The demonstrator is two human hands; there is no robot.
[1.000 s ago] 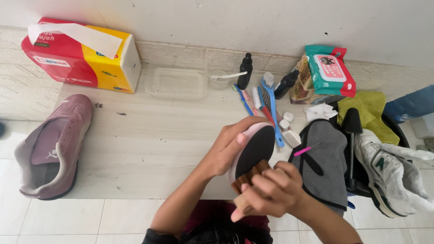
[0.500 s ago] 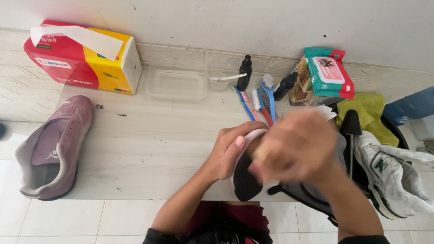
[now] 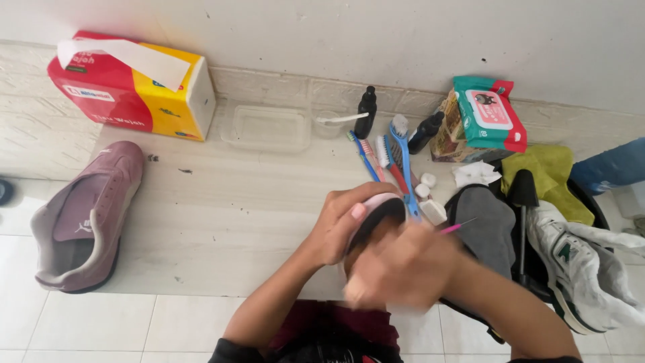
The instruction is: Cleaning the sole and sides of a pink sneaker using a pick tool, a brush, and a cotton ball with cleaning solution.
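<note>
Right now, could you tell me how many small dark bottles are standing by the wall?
2. One black bottle stands upright beside the clear plastic tray; a second dark bottle leans next to the green wipes pack. Others may be hidden behind the clutter on that side.

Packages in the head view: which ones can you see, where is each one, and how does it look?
Tissue box: far left by the wall, rectangular, red and yellow, a white tissue sticking out of the top.
Wet-wipe pack: far right by the wall, flat soft pouch, teal with a pink label and red ends.
Clear plastic container: between them near the wall, shallow, rectangular, transparent.
</note>
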